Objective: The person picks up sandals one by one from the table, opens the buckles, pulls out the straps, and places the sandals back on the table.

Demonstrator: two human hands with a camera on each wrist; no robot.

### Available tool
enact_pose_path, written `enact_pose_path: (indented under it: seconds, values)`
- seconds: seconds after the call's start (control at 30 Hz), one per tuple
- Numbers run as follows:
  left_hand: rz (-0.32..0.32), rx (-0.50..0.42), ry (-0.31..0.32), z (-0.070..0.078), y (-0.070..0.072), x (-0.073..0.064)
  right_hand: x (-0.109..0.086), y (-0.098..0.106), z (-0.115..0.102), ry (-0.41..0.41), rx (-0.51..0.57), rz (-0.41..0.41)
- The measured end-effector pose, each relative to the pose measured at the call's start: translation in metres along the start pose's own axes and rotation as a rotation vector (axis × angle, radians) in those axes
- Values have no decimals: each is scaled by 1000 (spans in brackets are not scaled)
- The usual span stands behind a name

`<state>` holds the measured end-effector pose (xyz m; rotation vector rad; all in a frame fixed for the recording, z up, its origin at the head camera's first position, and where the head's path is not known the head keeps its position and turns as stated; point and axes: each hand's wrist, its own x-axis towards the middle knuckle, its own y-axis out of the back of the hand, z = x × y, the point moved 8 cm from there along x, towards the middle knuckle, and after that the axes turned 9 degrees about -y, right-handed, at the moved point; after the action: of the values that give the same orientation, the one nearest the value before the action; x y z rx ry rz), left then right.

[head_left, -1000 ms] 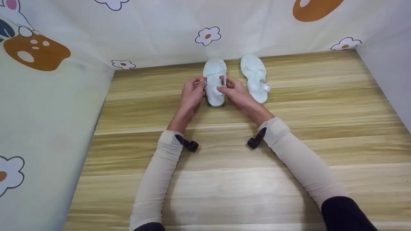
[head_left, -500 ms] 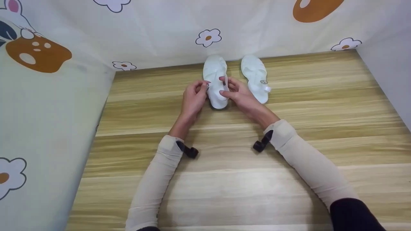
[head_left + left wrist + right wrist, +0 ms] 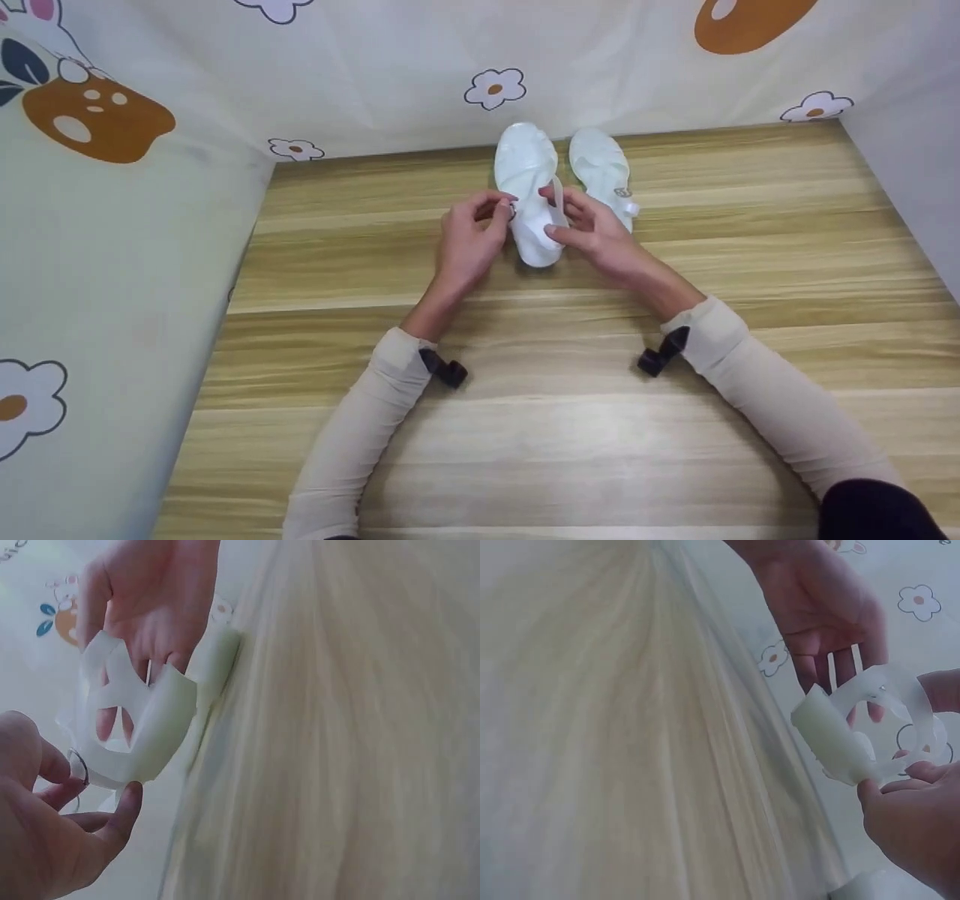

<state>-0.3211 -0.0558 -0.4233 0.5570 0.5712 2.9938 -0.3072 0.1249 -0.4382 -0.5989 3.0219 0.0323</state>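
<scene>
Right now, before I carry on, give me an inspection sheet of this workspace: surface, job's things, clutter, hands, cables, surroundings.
Surface: wood-grain board, lighter and darker bands.
Job's things: held white sandal, apparently lifted; second sandal to its right, toe near the wall, heel end partly hidden.
Clutter: nothing seen.
Hands: left hand grips the held sandal's left side, right hand its right side.
Cables: nothing seen; a black device sits at each wrist.
Surroundings: pale wall printed with flowers behind and at left; plain pale panel at right.
</scene>
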Motion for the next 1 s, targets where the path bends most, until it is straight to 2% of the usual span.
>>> enact_pose_path:
  seconds: [0.13, 0.33, 0.5, 0.63, 0.8, 1.0]
  values:
    - [-2, 20, -34, 10, -5, -7, -15, 1, 0, 19, -15, -22]
    - [-20, 68, -35, 12, -14, -21, -32, -1, 7, 17, -4, -53]
    - [-41, 114, -26, 12, -20, -33, -45, 1, 17, -24, -42, -75]
    - [-66, 116, -16, 14, -23, -41, -54, 4, 23, -70, -56, -91]
    - [-101, 87, -20, 16, -29, -46, -62, 6, 25, -102, -63, -105]
    - [-170, 77, -8, 9, -36, -48, -65, 8, 30, -159, -101, -107]
